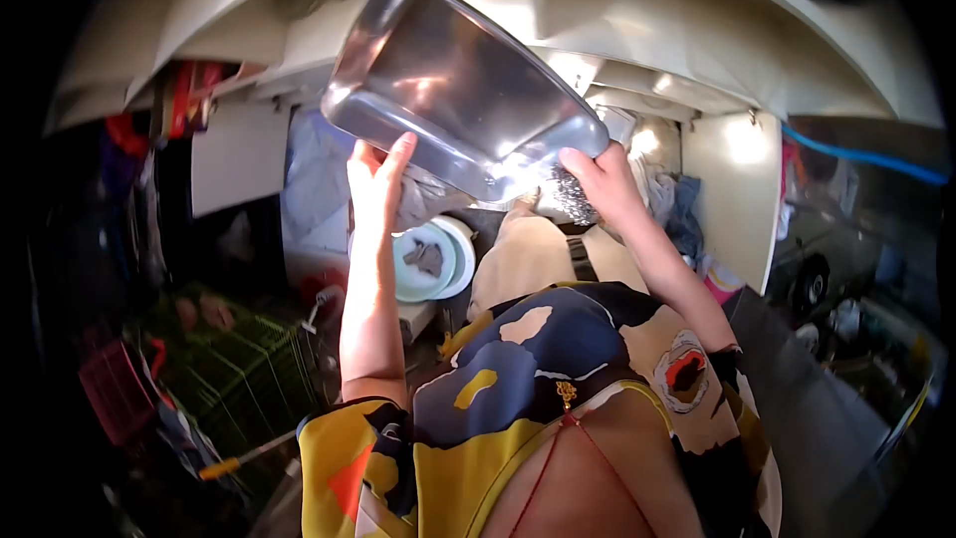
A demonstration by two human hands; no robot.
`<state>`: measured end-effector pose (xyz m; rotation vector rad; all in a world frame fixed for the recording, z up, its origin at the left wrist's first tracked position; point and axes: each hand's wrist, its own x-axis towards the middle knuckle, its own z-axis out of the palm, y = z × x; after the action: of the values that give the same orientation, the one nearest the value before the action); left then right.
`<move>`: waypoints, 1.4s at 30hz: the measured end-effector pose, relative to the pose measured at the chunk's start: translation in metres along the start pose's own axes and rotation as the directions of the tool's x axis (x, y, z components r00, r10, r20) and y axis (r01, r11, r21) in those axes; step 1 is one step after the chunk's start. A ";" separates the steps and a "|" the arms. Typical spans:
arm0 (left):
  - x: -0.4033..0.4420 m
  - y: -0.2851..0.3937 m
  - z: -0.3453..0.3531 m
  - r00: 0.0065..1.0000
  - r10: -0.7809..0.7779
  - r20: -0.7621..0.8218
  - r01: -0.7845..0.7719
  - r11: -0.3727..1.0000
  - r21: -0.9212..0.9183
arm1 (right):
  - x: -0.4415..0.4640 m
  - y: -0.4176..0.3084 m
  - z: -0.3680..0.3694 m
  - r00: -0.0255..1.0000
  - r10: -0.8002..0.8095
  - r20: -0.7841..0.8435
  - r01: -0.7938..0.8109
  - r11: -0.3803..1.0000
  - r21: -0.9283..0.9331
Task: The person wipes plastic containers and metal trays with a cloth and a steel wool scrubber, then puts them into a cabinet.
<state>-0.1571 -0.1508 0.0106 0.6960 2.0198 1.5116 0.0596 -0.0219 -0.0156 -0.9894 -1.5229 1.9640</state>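
Observation:
A shiny, empty metal pan is held up and tilted, its inside facing me. My left hand is closed on its lower left edge, thumb against the metal. Grey cloth shows just beside that hand; whether the hand touches it is unclear. My right hand grips the pan's lower right corner, thumb over the rim and the other fingers mostly hidden. Right below the pan, next to my right hand, is a silvery wire scrubber, apparently held against the pan's underside.
Below the pan, a light blue basin holds a dark grey cloth. Open white cabinet doors stand at both sides under a pale shelf. A green crate is at the lower left, a grey surface at the right.

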 end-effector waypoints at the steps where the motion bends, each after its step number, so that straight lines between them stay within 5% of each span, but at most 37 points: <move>1: 0.003 0.019 -0.030 0.986 -0.166 0.028 0.168 0.968 -0.188 | 0.006 0.001 0.019 0.987 -0.158 0.032 0.160 0.983 -0.087; 4: -0.021 0.012 -0.107 0.976 -0.113 -0.188 0.112 0.994 -0.013 | 0.004 -0.014 0.089 0.983 -0.059 0.173 0.062 0.998 -0.017; 5: -0.032 0.010 -0.125 0.955 -0.090 -0.282 0.075 0.995 -0.063 | -0.003 -0.031 0.101 0.961 0.099 0.259 -0.098 0.995 -0.016; 6: -0.050 0.007 -0.149 0.905 -0.052 -0.422 0.005 0.994 -0.111 | 0.003 0.008 0.135 0.948 -0.074 0.310 0.029 0.989 0.146; 7: -0.054 0.003 -0.163 0.895 -0.046 -0.444 0.055 0.998 0.008 | -0.001 0.009 0.140 0.842 -0.243 0.482 0.418 0.859 -0.296; 8: -0.064 -0.002 -0.178 0.871 -0.029 -0.491 0.037 0.999 0.007 | 0.003 0.007 0.147 0.640 -0.278 0.717 0.756 0.394 -0.522; 9: -0.085 -0.004 -0.203 0.782 -0.018 -0.623 -0.031 0.997 -0.068 | -0.001 0.009 0.198 0.757 -0.498 0.424 0.510 0.855 0.094; 10: -0.092 -0.011 -0.210 0.752 -0.057 -0.657 -0.070 0.984 -0.165 | -0.008 0.004 0.202 0.769 -0.420 0.482 0.451 0.891 0.056; 13: -0.142 -0.016 -0.238 0.624 -0.079 -0.778 -0.145 0.966 -0.214 | -0.026 -0.026 0.225 0.463 -0.604 0.648 0.791 0.612 0.005; 16: -0.187 -0.018 -0.256 0.497 -0.081 -0.864 -0.219 0.952 -0.215 | -0.027 -0.033 0.264 0.309 -0.606 0.733 0.776 0.606 0.174; 25: -0.229 -0.037 -0.259 0.366 -0.129 -0.922 -0.328 0.909 -0.258 | -0.044 -0.052 0.289 0.080 -0.604 0.793 0.825 0.487 0.288; 32: -0.231 -0.051 -0.249 0.380 -0.173 -0.909 -0.342 0.887 -0.312 | -0.048 -0.063 0.286 0.008 -0.653 0.757 0.844 0.411 0.345; 36: -0.233 -0.055 -0.244 0.387 -0.192 -0.902 -0.353 0.873 -0.337 | -0.038 -0.063 0.279 0.150 -0.584 0.798 0.835 0.506 0.214; 38: -0.230 -0.056 -0.243 0.397 -0.195 -0.897 -0.355 0.868 -0.346 | -0.034 -0.061 0.277 0.143 -0.578 0.803 0.836 0.505 0.215; 42: -0.221 -0.059 -0.237 0.433 -0.195 -0.880 -0.356 0.860 -0.366 | -0.028 -0.057 0.266 0.317 -0.433 0.844 0.674 0.729 0.121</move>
<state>-0.1600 -0.4790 0.0331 -0.4130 2.0152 2.7533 -0.1319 -0.1928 0.0799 0.6126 -2.2398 1.7230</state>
